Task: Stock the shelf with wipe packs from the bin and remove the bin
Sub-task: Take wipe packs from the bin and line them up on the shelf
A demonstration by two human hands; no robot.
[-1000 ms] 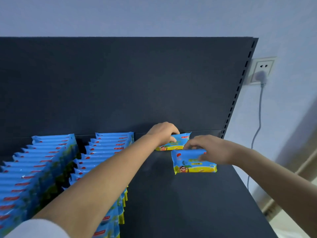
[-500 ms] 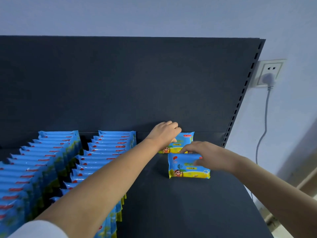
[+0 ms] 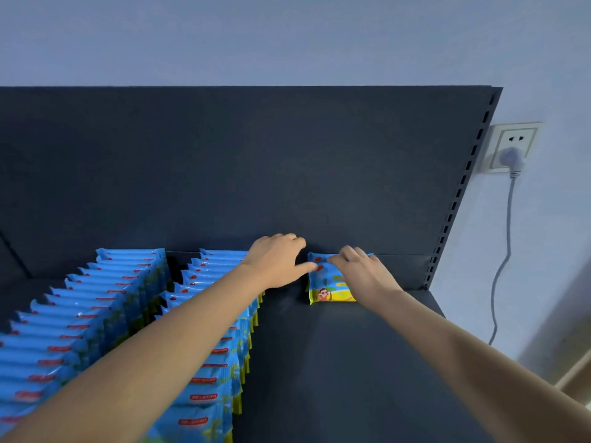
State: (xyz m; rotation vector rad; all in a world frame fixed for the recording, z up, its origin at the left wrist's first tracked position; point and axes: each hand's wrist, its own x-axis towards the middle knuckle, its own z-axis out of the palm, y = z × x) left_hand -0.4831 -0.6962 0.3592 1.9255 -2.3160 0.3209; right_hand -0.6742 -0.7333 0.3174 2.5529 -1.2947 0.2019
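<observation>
A blue and yellow wipe pack (image 3: 329, 290) stands upright at the back of the dark shelf (image 3: 335, 372), close to the back panel. My right hand (image 3: 363, 274) holds it from the right, fingers curled over its top edge. To the pack's left is my left hand (image 3: 276, 260), its thumb touching the pack's left edge and its fingers loosely bent and reaching toward the panel. I cannot tell whether another pack stands behind this one. No bin is in view.
Two long rows of blue wipe packs (image 3: 83, 314) (image 3: 217, 353) fill the shelf's left side. The dark back panel (image 3: 256, 171) rises behind, with a slotted upright (image 3: 460, 193) at its right. A wall socket (image 3: 511, 148) and its hanging cable (image 3: 507, 251) are further right.
My right hand has moved its pack back toward the panel, covering the pack that stood there. My left hand has slid off that rear pack to the left.
</observation>
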